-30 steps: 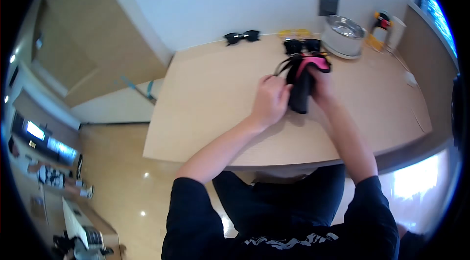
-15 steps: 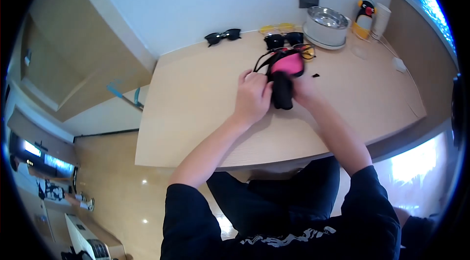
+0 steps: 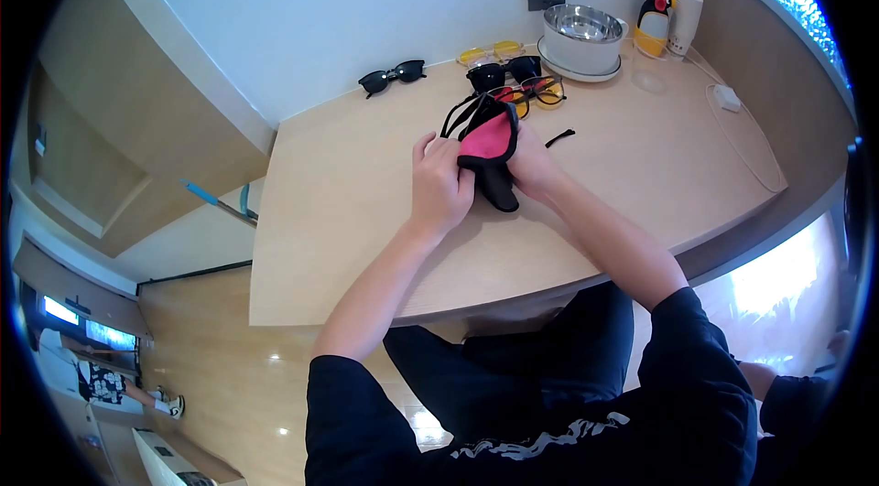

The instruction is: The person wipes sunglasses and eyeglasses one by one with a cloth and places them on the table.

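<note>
A black pouch with a pink lining (image 3: 488, 140) is held above the desk (image 3: 348, 211) between both hands, its pink inside facing up. My left hand (image 3: 441, 182) grips its left edge, fingers closed. On the pouch's right side my right hand (image 3: 533, 161) is closed round the edge, its fingertips partly hidden. Black straps hang out at the upper left and right. Just behind the pouch lie glasses with orange lenses (image 3: 549, 91), black sunglasses (image 3: 504, 73) and yellow glasses (image 3: 492, 53).
More black sunglasses (image 3: 393, 77) lie near the wall. At the back right stand a white bowl with a metal inside (image 3: 582, 39), a penguin figure (image 3: 654, 19) and a white cup (image 3: 685, 21). A cable with a white plug (image 3: 726, 98) runs along the right. Another person (image 3: 105, 381) is far left.
The view has shifted, so the desk items appear further left. The pouch has turned in my hands, showing more pink lining, and a strap now sticks out on the right.
</note>
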`<state>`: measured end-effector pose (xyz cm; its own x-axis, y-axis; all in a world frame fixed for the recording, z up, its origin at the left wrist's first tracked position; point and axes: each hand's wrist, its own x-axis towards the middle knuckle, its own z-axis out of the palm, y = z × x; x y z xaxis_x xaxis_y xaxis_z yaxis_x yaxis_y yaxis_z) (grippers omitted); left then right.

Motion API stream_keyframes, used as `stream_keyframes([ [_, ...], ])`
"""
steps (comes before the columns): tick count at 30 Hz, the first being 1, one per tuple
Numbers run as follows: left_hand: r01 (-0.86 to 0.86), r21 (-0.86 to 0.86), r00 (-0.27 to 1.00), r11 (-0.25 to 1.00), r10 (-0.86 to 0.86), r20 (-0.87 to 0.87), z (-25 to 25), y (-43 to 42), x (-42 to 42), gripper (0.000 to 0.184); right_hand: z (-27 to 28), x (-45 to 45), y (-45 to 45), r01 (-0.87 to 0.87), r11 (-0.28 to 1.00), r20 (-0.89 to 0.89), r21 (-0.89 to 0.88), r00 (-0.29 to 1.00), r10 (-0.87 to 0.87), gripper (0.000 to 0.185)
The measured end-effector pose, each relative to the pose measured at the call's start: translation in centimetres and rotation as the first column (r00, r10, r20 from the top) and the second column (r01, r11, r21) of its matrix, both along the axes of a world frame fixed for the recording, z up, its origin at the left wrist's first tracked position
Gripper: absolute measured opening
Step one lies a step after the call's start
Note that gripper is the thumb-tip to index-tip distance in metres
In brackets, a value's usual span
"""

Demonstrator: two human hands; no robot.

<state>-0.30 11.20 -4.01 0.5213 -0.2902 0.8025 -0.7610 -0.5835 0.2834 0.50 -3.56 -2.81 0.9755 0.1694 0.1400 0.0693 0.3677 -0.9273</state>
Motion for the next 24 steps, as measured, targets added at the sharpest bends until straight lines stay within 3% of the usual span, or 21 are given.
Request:
stream_keyframes([
  [2,0.007,-0.003,1.0,1.0,-0.007,-0.016,-0.1,-0.4,0.0,0.003,0.1,0.7,-0.7,0.017,0.999,-0.004,-0.041,1.0,-0.017,0.014],
  [4,0.02,-0.017,0.999,1.0,-0.021,-0.03,0.1,-0.7,0.1,0.002,1.7,0.2,-1.6,0.02,0.975,-0.022,0.223,1.0,-0.015,0.014],
  [7,0.042,0.013,0.997,0.999,-0.041,-0.058,-0.1,-0.9,0.0,0.002,1.0,0.9,-2.0,-0.026,0.972,-0.027,0.234,0.999,0.034,0.015],
  [9,0.055,-0.083,0.997,0.995,-0.06,-0.058,-0.5,-0.7,0.2,0.003,0.2,0.4,-1.2,-0.014,0.992,0.037,-0.128,0.999,0.019,0.015],
  [12,0.061,-0.067,0.997,0.996,-0.064,-0.043,-0.4,-0.2,0.4,0.007,-0.3,0.8,-0.5,-0.02,0.996,-0.012,-0.09,1.0,0.019,0.014],
  [15,0.048,-0.116,0.982,0.992,-0.069,-0.176,0.0,-0.8,0.0,0.01,0.7,1.2,-1.8,-0.06,0.997,0.03,0.042,0.998,0.059,0.015],
  [17,0.055,-0.144,0.982,0.988,-0.079,-0.174,-0.2,-1.0,-0.1,0.011,1.0,1.0,-2.0,-0.003,0.975,-0.034,0.221,0.999,0.011,0.015],
  [19,0.05,-0.168,0.983,0.984,-0.079,-0.168,-0.6,-0.8,0.2,0.013,-0.1,0.6,-1.1,0.031,0.984,-0.089,0.174,0.996,-0.016,0.018],
  [21,0.02,-0.251,0.977,0.968,-0.072,-0.199,-1.1,-0.2,0.7,0.018,-0.6,0.4,0.0,0.016,0.995,0.097,-0.102,0.995,-0.006,0.019],
  [22,0.019,-0.239,0.978,0.971,-0.068,-0.197,-0.9,-0.1,0.5,0.018,-0.2,0.4,0.1,-0.023,0.995,0.092,-0.092,0.995,0.032,0.019],
  [24,-0.007,-0.556,0.808,0.831,-0.323,-0.493,-0.5,-0.4,0.1,0.023,1.0,-0.3,-0.1,0.054,0.992,0.059,-0.114,0.997,-0.048,0.019],
])
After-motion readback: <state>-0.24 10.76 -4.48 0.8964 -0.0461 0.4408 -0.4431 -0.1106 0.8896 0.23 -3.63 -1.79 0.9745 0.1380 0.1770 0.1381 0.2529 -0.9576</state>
